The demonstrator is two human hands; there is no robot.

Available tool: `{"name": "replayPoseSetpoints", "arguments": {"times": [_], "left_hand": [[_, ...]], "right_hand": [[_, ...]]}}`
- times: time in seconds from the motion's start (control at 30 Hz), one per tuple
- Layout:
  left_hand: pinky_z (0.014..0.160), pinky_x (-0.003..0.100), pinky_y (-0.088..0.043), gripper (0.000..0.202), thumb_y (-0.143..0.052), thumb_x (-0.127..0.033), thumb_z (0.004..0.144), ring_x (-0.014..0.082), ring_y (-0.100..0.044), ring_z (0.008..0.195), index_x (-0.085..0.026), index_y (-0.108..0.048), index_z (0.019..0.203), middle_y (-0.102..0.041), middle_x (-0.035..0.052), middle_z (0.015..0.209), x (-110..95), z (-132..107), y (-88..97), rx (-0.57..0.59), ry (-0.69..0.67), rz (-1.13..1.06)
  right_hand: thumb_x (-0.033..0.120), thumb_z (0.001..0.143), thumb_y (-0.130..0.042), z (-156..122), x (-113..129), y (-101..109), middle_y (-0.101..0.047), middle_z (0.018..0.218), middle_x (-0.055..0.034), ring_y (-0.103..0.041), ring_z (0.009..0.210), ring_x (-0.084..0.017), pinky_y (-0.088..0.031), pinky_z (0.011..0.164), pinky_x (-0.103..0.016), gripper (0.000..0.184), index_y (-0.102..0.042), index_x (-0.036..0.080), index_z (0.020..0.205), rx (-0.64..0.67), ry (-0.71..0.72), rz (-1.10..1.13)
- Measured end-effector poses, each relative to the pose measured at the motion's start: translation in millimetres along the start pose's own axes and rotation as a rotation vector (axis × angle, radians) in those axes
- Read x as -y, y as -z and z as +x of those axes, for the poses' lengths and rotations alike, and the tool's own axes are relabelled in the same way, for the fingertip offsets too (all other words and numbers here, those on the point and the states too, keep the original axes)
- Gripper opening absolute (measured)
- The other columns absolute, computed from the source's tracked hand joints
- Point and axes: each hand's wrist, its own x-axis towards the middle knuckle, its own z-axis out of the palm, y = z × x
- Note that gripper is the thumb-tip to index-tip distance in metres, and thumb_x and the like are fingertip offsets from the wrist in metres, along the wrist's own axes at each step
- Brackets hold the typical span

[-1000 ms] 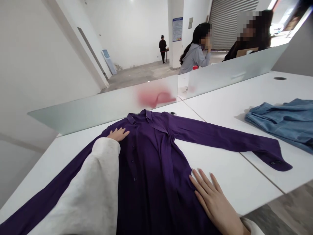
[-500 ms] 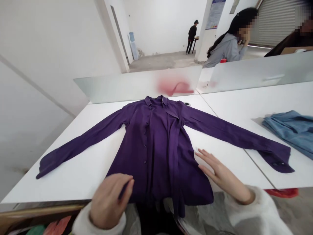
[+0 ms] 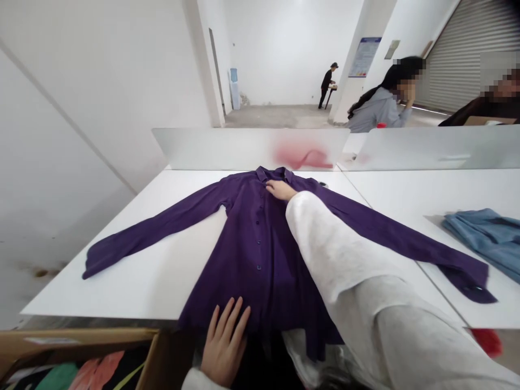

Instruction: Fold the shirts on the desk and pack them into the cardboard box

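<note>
The right grip (image 3: 279,190) lies open and flat on a purple shirt (image 3: 244,271), just below the collar (image 3: 273,174). The left grip (image 3: 224,340) is open too, with spread fingers on the shirt's bottom edge. The shirt lies flat on a white surface (image 3: 134,292) under both grips. Blue denim clothes (image 3: 483,238) lie well right of the right grip. A cardboard box (image 3: 81,335) of clothes sits just left of the left grip.

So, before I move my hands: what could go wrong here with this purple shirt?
The shirt's hem hangs over the table's near edge beside your left hand, so it could slide off. Your white sleeve lies over the shirt's shoulder, so moving your right hand might drag the fabric out of line. The cuff also lies close to the denim, so they could catch together.
</note>
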Motion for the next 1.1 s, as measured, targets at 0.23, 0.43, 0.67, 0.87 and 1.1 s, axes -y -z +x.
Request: {"name": "replayPoseSetpoints", "arguments": {"times": [0.23, 0.43, 0.67, 0.87, 1.1], "left_hand": [[0.120, 0.034, -0.013, 0.052, -0.045, -0.017, 0.087, 0.0181, -0.039, 0.135, -0.018, -0.047, 0.139, -0.062, 0.0059, 0.128, 6, -11, 0.0, 0.032, 0.044, 0.068], [0.119, 0.037, -0.015, 0.064, -0.045, -0.016, 0.084, 0.0199, -0.032, 0.139, -0.018, -0.033, 0.147, -0.054, 0.0071, 0.137, 13, -18, -2.3, 0.082, 0.057, 0.008], [0.110, 0.041, -0.032, 0.058, -0.049, -0.021, 0.083, 0.0260, -0.044, 0.131, -0.010, -0.041, 0.139, -0.062, 0.0140, 0.127, 22, -13, 14.4, 0.043, -0.013, -0.045], [0.099, 0.033, -0.044, 0.044, -0.046, -0.008, 0.080, 0.0186, -0.063, 0.107, -0.015, -0.055, 0.123, -0.070, 0.0090, 0.109, 28, -2, 23.8, -0.050, 0.027, -0.114], [0.106, 0.033, -0.039, 0.052, -0.022, -0.030, 0.096, 0.0212, -0.049, 0.128, -0.015, -0.046, 0.139, -0.064, 0.0078, 0.124, 40, -22, 9.0, 0.043, -0.147, -0.043]], "right_hand": [[0.036, 0.100, -0.030, -5, -13, -86, -0.023, 0.154, -0.0161, -0.020, 0.142, -0.030, -0.017, 0.113, -0.054, 0.055, -0.025, 0.011, 0.149, 0.017, -0.129, 0.003], [0.041, 0.100, -0.028, -23, -49, -83, -0.017, 0.157, -0.0111, -0.012, 0.144, -0.027, -0.011, 0.115, -0.048, 0.058, -0.021, 0.013, 0.151, 0.088, -0.141, -0.074], [0.031, 0.091, -0.051, -12, -50, -52, -0.028, 0.152, -0.0182, -0.024, 0.140, -0.033, -0.021, 0.113, -0.045, 0.060, -0.036, 0.006, 0.144, 0.229, -0.104, 0.015], [0.013, 0.089, -0.045, 47, -36, -20, -0.059, 0.130, -0.0132, -0.052, 0.121, -0.022, -0.033, 0.105, -0.030, 0.036, -0.062, 0.006, 0.120, 0.138, -0.074, 0.093], [0.016, 0.091, -0.043, 83, -46, -57, -0.067, 0.117, -0.0116, -0.061, 0.107, -0.018, -0.039, 0.099, -0.029, 0.033, -0.068, 0.011, 0.111, -0.051, -0.220, 0.240]]}}
